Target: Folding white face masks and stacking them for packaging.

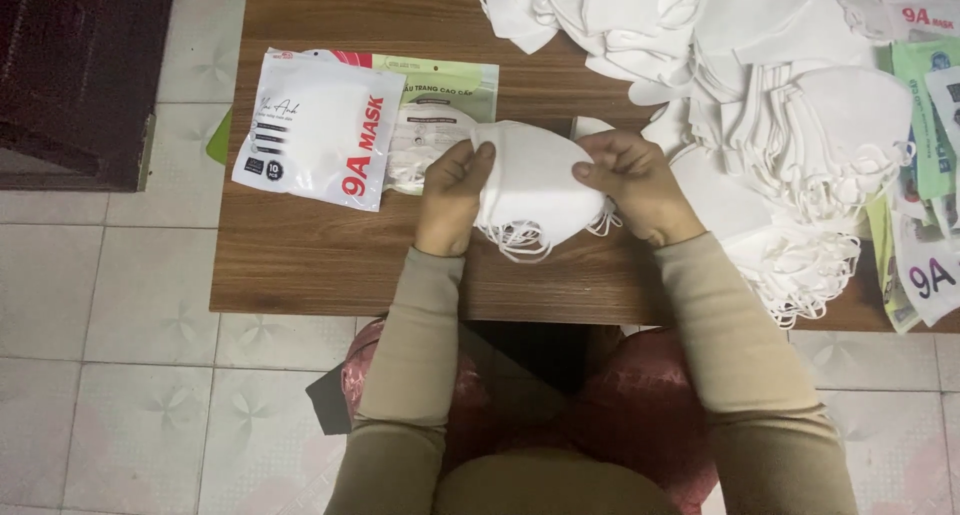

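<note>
Mask stack (pixel 535 180): hands' fingers (pixel 590 175) partly hidden behind.

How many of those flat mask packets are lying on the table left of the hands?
2. A white packet lies farthest left, overlapping a green-topped packet that reaches to the left hand. More packets lie at the table's right edge, partly hidden.

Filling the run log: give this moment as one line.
left hand: holds mask stack | right hand: holds same | pouches: left | mask pile: right
</note>
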